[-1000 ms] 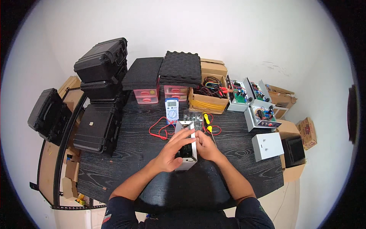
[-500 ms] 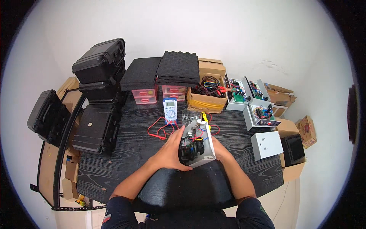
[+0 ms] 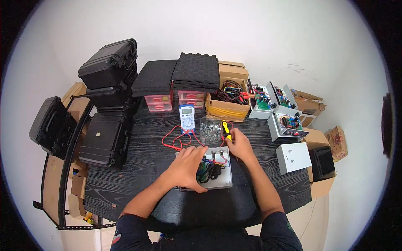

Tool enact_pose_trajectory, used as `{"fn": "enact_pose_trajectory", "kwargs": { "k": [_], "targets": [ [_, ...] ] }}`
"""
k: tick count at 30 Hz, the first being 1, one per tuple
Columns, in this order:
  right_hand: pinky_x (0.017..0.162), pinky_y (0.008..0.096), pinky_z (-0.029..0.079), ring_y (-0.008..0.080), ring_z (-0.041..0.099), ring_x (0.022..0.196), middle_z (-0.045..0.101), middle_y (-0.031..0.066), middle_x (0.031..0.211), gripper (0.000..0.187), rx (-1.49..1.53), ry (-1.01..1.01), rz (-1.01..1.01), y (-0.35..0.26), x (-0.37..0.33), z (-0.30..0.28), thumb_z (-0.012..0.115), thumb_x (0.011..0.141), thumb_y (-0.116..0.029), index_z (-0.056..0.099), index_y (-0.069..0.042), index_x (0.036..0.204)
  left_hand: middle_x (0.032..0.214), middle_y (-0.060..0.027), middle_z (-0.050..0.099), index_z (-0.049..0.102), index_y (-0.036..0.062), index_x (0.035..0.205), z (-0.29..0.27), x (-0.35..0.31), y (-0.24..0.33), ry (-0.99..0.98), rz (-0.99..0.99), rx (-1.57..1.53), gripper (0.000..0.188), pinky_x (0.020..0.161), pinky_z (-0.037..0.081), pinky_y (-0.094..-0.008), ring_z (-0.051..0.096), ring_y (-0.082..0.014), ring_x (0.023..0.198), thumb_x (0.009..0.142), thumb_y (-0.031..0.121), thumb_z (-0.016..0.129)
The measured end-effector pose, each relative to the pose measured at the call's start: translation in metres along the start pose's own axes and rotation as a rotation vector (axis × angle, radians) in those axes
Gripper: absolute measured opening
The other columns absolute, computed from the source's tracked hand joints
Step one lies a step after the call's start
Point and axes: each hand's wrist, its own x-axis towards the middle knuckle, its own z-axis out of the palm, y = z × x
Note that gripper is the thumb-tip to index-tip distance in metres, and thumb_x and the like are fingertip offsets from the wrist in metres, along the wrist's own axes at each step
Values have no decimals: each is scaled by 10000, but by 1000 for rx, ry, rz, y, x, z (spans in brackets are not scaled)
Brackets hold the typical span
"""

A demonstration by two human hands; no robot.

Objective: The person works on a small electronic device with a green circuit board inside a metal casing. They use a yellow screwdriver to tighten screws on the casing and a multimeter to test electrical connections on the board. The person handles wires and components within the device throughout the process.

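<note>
An open white metal electronics box (image 3: 226,178) rests on the near part of the table, its open side up. Inside are a green circuit board, black parts and red and blue wires. My left hand (image 3: 187,167) grips its left part, fingers over the far wall and thumb on the near side, covering much of the board. Beyond the box's far right corner, my right hand (image 3: 240,145) has its fingers closed at a yellow-handled screwdriver (image 3: 228,137), partly hidden by the hand. A clear tray (image 3: 210,130) of small metal parts lies just left of that.
A blue-and-white multimeter (image 3: 187,118) with red leads (image 3: 171,146) lies ahead. Cable-filled cardboard box (image 3: 226,111), pink drawers (image 3: 160,103) and foam sheets (image 3: 197,71) stand behind. Right are open electronics boxes (image 3: 264,102) and a closed white box (image 3: 293,158); left, stacked black cases (image 3: 104,138).
The electronics box has gone from being held tilted up in both hands to lying on the table. My right hand has left it and moved to the yellow-handled screwdriver.
</note>
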Motion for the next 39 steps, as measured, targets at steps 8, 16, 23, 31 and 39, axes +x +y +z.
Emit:
{"fn": "enact_pose_trajectory", "kwargs": {
  "k": [8,16,23,31,39],
  "targets": [
    [970,551,540,483,667,1123,683,298,1171,560,-167,-42,66,4,22,14,756,876,-146,520,-13,1366,1554,-252,459,360,-68,1556,17,-1,-5,-114,-37,175,1370,1211,321,-544,429,-411,1433,514,602,945],
    [687,317,572,196,712,808,677,134,1122,678,306,50,32,-18,9,-32,682,944,0,409,-42,1564,1541,-231,471,387,-65,1538,27,2,-9,-100,-25,200,1337,1169,348,-575,450,-391,1418,522,623,918],
    [608,193,490,91,590,781,599,71,1258,680,1411,-8,111,-67,-17,-52,693,1009,-23,368,-9,1605,1549,-229,459,381,-67,1546,31,2,-10,-106,-20,217,1337,1194,311,-576,422,-392,1443,541,641,906],
    [643,215,514,192,660,875,581,154,1333,869,1766,-306,99,-65,-20,-32,608,926,117,229,-168,1654,1557,-224,444,382,-72,1548,35,1,-13,-98,-6,223,1337,1209,291,-574,406,-390,1451,563,673,895],
    [560,248,559,250,748,830,545,190,1328,774,1187,-42,-88,-83,-33,-49,473,1123,-113,-87,-237,1642,1607,-235,395,318,-78,1588,39,-2,-17,-113,-2,218,1396,1255,250,-562,343,-375,1524,589,735,857]
  ]
}}
